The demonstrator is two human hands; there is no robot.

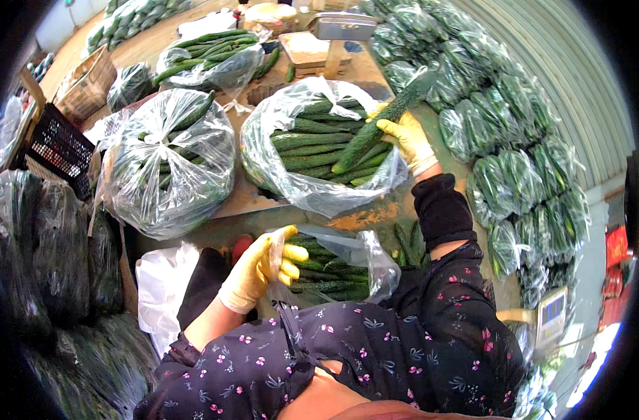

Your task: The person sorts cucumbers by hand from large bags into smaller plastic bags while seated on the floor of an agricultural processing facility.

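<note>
My right hand (407, 136), in a yellow glove, is closed around a long, bumpy green cucumber (375, 136). The cucumber slants above an open clear bag (319, 199) full of cucumbers (309, 143). Close to my body, my yellow-gloved left hand (260, 269) is at the left rim of a second clear plastic bag (384, 262), its fingers bent over the film. More cucumbers (330, 269) lie inside that bag. Part of the left palm is hidden by the film.
A tied bag of cucumbers (169, 164) stands left of the open one, and another open bag (225, 70) lies beyond. A scale (344, 28) rises at the back. Bagged cucumbers (515, 175) are stacked along the right wall. A black crate (57, 147) and dark bags (60, 245) flank the left.
</note>
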